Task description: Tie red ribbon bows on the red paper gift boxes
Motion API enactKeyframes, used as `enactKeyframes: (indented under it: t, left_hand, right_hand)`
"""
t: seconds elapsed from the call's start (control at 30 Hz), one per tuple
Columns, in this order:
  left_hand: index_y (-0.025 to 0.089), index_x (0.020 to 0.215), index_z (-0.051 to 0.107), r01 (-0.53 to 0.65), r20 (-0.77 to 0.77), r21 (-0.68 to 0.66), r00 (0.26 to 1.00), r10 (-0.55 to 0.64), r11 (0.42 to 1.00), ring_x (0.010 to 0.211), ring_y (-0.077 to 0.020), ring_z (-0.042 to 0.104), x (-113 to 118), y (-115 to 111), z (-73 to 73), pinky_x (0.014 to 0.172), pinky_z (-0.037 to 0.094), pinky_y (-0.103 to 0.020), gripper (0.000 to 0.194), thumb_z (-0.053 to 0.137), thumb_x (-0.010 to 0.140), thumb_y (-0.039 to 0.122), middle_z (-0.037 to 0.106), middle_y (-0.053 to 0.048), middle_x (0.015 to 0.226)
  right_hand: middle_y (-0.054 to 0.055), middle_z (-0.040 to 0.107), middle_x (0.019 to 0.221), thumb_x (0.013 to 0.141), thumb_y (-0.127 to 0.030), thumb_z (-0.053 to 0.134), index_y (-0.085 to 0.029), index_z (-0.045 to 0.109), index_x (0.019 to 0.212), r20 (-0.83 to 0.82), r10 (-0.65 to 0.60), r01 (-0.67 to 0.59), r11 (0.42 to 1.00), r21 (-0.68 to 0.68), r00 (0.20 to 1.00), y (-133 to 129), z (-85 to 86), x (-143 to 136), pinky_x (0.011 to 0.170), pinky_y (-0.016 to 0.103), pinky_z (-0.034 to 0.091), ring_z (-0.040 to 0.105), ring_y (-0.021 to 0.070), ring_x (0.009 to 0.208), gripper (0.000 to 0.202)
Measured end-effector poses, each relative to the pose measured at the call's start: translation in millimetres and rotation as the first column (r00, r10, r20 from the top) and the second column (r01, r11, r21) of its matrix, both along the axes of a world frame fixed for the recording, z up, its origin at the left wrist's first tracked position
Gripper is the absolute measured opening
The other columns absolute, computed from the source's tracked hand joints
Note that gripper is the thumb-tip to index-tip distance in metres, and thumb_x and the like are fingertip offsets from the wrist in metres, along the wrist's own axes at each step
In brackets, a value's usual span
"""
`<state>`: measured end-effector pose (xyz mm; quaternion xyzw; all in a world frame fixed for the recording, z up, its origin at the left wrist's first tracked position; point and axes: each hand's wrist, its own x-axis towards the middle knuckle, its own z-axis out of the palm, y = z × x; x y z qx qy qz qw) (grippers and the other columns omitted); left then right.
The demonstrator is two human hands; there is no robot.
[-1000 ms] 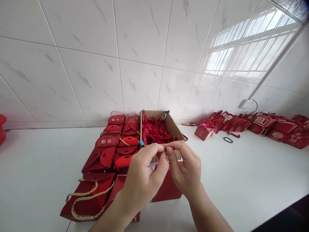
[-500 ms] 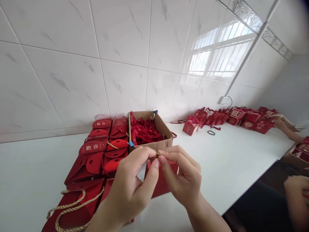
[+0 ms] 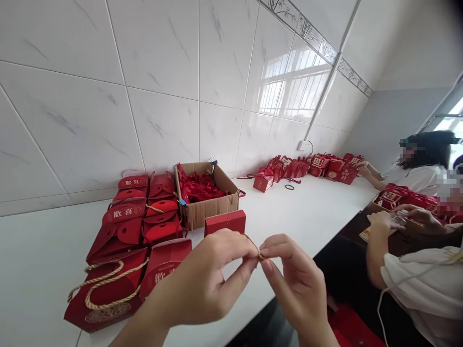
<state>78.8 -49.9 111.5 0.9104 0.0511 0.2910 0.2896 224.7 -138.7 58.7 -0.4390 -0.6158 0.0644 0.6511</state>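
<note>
My left hand (image 3: 217, 274) and my right hand (image 3: 298, 284) meet above the table's near edge. Thumbs and fingers of both pinch a short tan cord (image 3: 261, 257); most of it is hidden behind the fingers. Just beyond my left hand, a red gift box (image 3: 226, 222) stands on the white table. To the left, several red gift boxes with folded flaps (image 3: 125, 233) are packed in rows. A twisted rope handle (image 3: 108, 284) lies over the nearest box.
Behind the red box, an open cardboard box (image 3: 208, 211) holds red ribbons (image 3: 202, 187). Further right along the wall are red boxes (image 3: 263, 182) and a black ring (image 3: 290, 187). Two co-workers sit at the right; one person's hands (image 3: 383, 221) are over a box of red packages.
My view has swung right, bringing the co-workers into sight. Both hands have moved away from the red box toward the table's near edge, still pinching the cord.
</note>
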Motion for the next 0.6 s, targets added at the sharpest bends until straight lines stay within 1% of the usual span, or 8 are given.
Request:
enactKeyframes:
  t: [0.1, 0.13, 0.2, 0.27, 0.33, 0.43, 0.5, 0.6]
  left_hand:
    - [0.017, 0.078, 0.06, 0.079, -0.128, 0.061, 0.989, -0.07, 0.995, 0.066, -0.0103, 0.05, -5.0, -1.4, 0.4, 0.069, 0.039, -0.024, 0.02, 0.044, 0.09, 0.015, 0.062, 0.0, 0.072]
    - [0.017, 0.077, 0.062, 0.089, -0.159, 0.083, 0.984, -0.075, 0.993, 0.064, -0.0106, 0.05, -6.3, -1.8, 0.4, 0.067, 0.039, -0.025, 0.022, 0.044, 0.09, 0.016, 0.062, 0.0, 0.069]
    - [0.017, 0.077, 0.066, 0.082, -0.199, 0.1, 0.978, -0.061, 0.992, 0.06, -0.011, 0.049, -8.3, -3.4, 0.9, 0.065, 0.038, -0.025, 0.025, 0.044, 0.09, 0.019, 0.061, -0.001, 0.063]
    - [0.018, 0.078, 0.069, 0.038, -0.229, 0.052, 0.973, -0.025, 0.998, 0.061, -0.0117, 0.051, -9.8, -6.0, 1.7, 0.064, 0.038, -0.025, 0.025, 0.047, 0.089, 0.023, 0.063, -0.001, 0.063]
    - [0.02, 0.077, 0.07, -0.011, -0.276, -0.065, 0.961, -0.007, 0.998, 0.063, -0.012, 0.054, -11.1, -9.3, 2.5, 0.061, 0.039, -0.023, 0.024, 0.05, 0.087, 0.026, 0.066, 0.0, 0.065]
    - [0.02, 0.075, 0.07, -0.044, -0.323, -0.23, 0.946, -0.034, 0.972, 0.061, -0.0114, 0.054, -12.2, -15.0, 2.3, 0.054, 0.038, -0.021, 0.022, 0.051, 0.085, 0.026, 0.067, 0.0, 0.065]
    - [0.019, 0.075, 0.069, -0.057, -0.329, -0.249, 0.944, -0.029, 0.967, 0.06, -0.0111, 0.052, -12.2, -19.0, 1.4, 0.052, 0.037, -0.021, 0.021, 0.052, 0.083, 0.026, 0.065, 0.0, 0.064]
    - [0.019, 0.072, 0.068, -0.119, -0.317, -0.202, 0.947, 0.05, 0.972, 0.062, -0.0118, 0.053, -11.4, -23.0, 0.2, 0.049, 0.034, -0.021, 0.02, 0.051, 0.082, 0.025, 0.062, 0.001, 0.062]
  right_hand:
    - [0.008, 0.06, 0.111, 0.083, -0.015, 0.061, -0.028, 0.062, 0.112, -0.004, 0.176, -0.175, 0.976, -0.127, 0.984, -13.9, -1.0, 8.9, 0.09, 0.038, 0.048, 0.057, 0.0222, 0.105, 0.032]
    - [0.008, 0.06, 0.113, 0.084, -0.015, 0.061, -0.03, 0.062, 0.115, -0.005, 0.227, -0.225, 0.962, -0.155, 0.974, -17.5, -2.0, 10.8, 0.091, 0.038, 0.048, 0.057, 0.0223, 0.106, 0.035]
    - [0.007, 0.064, 0.107, 0.085, -0.013, 0.059, -0.032, 0.063, 0.116, -0.018, 0.283, -0.282, 0.942, -0.182, 0.959, -22.9, -5.5, 12.5, 0.083, 0.034, 0.052, 0.061, 0.0197, 0.099, 0.036]
    - [0.005, 0.067, 0.097, 0.084, -0.009, 0.059, -0.033, 0.066, 0.111, -0.035, 0.265, -0.267, 0.948, -0.175, 0.964, -26.0, -10.5, 11.9, 0.075, 0.029, 0.053, 0.064, 0.0167, 0.088, 0.037]
    - [0.003, 0.067, 0.088, 0.081, -0.007, 0.062, -0.031, 0.069, 0.104, -0.038, 0.232, -0.235, 0.96, -0.151, 0.972, -27.6, -15.5, 9.9, 0.07, 0.027, 0.053, 0.064, 0.0154, 0.08, 0.034]
    - [0.003, 0.065, 0.081, 0.078, -0.006, 0.065, -0.028, 0.07, 0.094, -0.064, 0.237, -0.243, 0.962, -0.126, 0.969, -28.4, -20.3, 5.8, 0.063, 0.026, 0.053, 0.062, 0.015, 0.073, 0.027]
    - [0.002, 0.064, 0.078, 0.078, -0.007, 0.065, -0.026, 0.069, 0.089, -0.088, 0.25, -0.259, 0.958, -0.123, 0.964, -28.6, -21.6, 2.9, 0.06, 0.026, 0.052, 0.061, 0.0145, 0.07, 0.023]
    - [0.002, 0.064, 0.078, 0.078, -0.007, 0.065, -0.025, 0.068, 0.086, -0.121, 0.236, -0.252, 0.958, -0.135, 0.964, -28.4, -23.2, 0.2, 0.061, 0.026, 0.052, 0.061, 0.0145, 0.071, 0.02]
